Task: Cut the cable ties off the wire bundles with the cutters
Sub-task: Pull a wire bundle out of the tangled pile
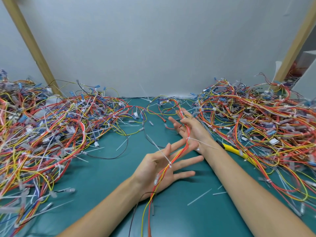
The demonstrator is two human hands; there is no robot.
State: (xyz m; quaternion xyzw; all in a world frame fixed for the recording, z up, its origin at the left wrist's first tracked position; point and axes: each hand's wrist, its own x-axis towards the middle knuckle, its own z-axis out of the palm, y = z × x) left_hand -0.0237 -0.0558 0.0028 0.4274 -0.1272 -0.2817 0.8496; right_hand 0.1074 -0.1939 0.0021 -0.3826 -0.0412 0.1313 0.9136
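A thin bundle of red, orange and yellow wires (177, 155) runs across both my palms, from the table's near edge up toward the back. My left hand (164, 170) lies palm up with fingers spread, the bundle draped over it. A white cable tie (169, 164) binds the bundle above that palm. My right hand (189, 129) is farther back, palm up and fingers straight, with the bundle across it. A second white tie (188, 138) sits near its wrist, its tail pointing right. The yellow-handled cutters (234, 150) lie on the mat just right of my right forearm.
Large tangled heaps of coloured wire bundles fill the left side (51, 130) and the right side (259, 120). Cut white tie pieces (199, 197) lie scattered on the green mat (106, 170). A grey wall stands behind, with wooden posts at both sides.
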